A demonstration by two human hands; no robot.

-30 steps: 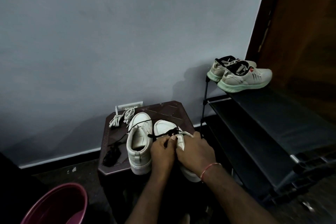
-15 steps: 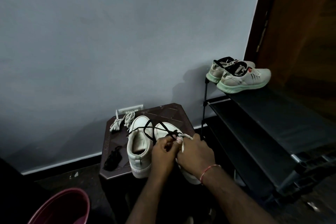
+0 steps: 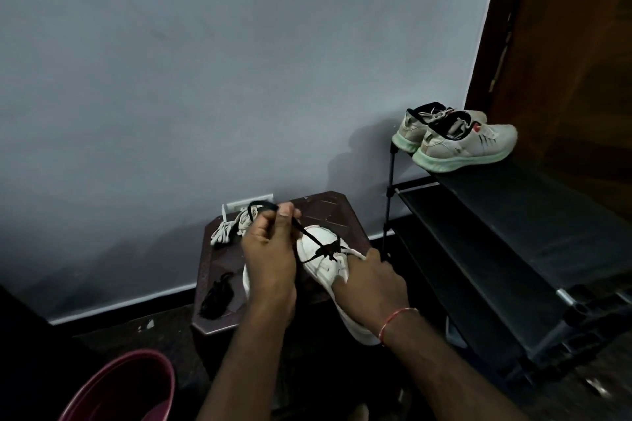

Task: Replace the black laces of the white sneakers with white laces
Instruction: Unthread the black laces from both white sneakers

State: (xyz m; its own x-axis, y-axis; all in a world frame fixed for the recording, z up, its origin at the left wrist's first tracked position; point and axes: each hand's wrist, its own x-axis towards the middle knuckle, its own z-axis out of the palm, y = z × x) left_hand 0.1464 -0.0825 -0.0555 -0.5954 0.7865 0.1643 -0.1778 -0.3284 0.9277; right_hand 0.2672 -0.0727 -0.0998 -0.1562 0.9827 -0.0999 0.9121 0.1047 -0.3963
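Observation:
Two white sneakers stand on a small dark brown table (image 3: pixel 337 212). My right hand (image 3: pixel 369 287) grips the right sneaker (image 3: pixel 325 267) over its side. My left hand (image 3: pixel 272 249) pinches a black lace (image 3: pixel 309 236) and holds it pulled up and away from that sneaker's eyelets. The left sneaker (image 3: pixel 247 280) is mostly hidden behind my left hand. White laces (image 3: pixel 225 229) lie bundled at the table's back left. A loose black lace (image 3: pixel 217 297) lies in a heap at the front left.
A black shoe rack (image 3: pixel 496 225) stands to the right with a pair of grey, green-soled running shoes (image 3: pixel 458 140) on top. A maroon bucket (image 3: pixel 126 386) sits on the floor at the lower left. A grey wall is behind, a wooden door (image 3: pixel 574 61) at the right.
My left hand has risen up and back, drawing the black lace out of the right sneaker. My right hand has kept its hold on the shoe.

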